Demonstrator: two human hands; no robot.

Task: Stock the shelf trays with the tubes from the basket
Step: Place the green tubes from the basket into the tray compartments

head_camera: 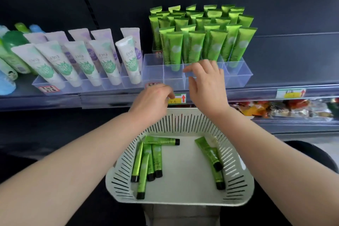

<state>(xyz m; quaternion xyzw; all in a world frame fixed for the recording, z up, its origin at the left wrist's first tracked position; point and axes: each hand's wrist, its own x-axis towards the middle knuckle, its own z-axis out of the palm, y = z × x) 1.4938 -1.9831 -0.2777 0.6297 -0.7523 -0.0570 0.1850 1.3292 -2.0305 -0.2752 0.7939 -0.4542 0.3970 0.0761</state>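
Note:
A white slotted basket (183,121) sits below me with several green tubes with black caps lying flat in it: a group at the left (146,163) and two at the right (211,156). On the shelf stands a clear divided tray (236,77) packed with upright green tubes (201,33); its front-left compartments hold few or none. My right hand (205,86) hovers in front of the tray's front wall, fingers spread, holding nothing. My left hand (152,101) is above the basket's far rim, fingers loosely curled downward, with no tube in it.
Left of the green tubes, a second clear tray (55,84) holds white tubes with green and purple prints. Bottles stand at the far left (11,55). Price labels (178,98) line the shelf edge. Packaged goods (284,108) lie on the lower shelf at right.

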